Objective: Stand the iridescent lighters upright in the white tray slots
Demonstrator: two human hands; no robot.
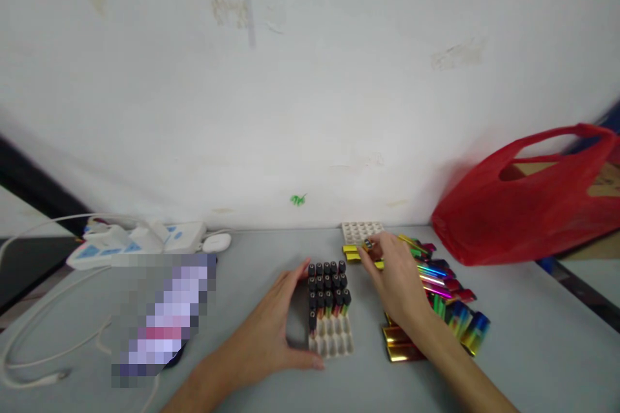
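A pale moulded tray (332, 345) stands on the table, its upper rows filled with small black-topped cylinders (327, 282); some show red and green sides. My left hand (274, 319) curves round the tray's left side, with fingertips at the far corner and thumb at the near one. At the back, my right hand (400, 277) pinches a small dark-ended piece (368, 244) whose full shape is hidden by the fingers. Beneath and beside that hand lie shiny metallic-coloured pieces (458, 319), including gold ones (403, 343) and yellow ones (351, 253).
A second pale tray (362, 231) rests against the wall. The red plastic bag (523, 206) stands at the right. On the left are a white power strip (140, 242), a white earbud-like case (216, 243), cables (29, 310) and a blurred-out phone-like object (167, 319).
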